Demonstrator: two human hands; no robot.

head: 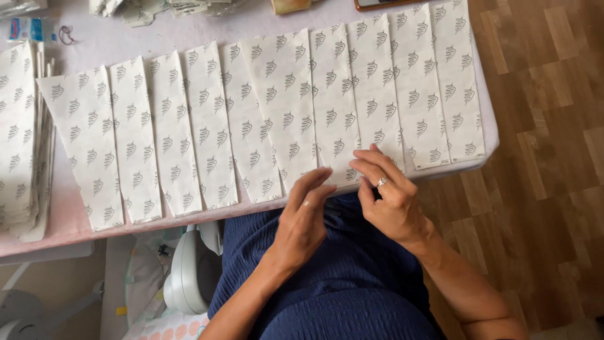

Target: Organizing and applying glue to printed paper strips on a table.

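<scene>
1. Head view: a desk [113, 38] with a pale cover carries a row of long white paper strips [207, 126], each printed with small grey leaf-like marks. They lie side by side, overlapping at their long edges, from the left part of the desk to its right end.

2. Both hands work at the near edge of one strip [336, 113] in the middle-right of the row. The left hand [305, 217] has its fingertips pinched on the strip's lower corner. The right hand [390, 192], with a ring on one finger, presses its fingers flat on the same lower end, just beside the left. Neither hand is closed round anything; both are pinching or pressing paper.

3. A thick stack of the same printed strips [22, 138] sits at the far left of the desk. More paper packets [145, 9] lie along the far edge, with a small blue-and-white packet [28, 28] in the far left corner.

4. The person sits close to the desk in a dark blue dress [340, 277]. A grey-white appliance [189, 271] stands on the wooden floor [541, 157] below the desk's left part.

5. Risk, as a judgement: the strips' lower ends hang at or past the near edge, so a tug on this one could drag its overlapping neighbours askew or slide one off onto the lap. A thin corner pinched too hard may crease or tear.
</scene>
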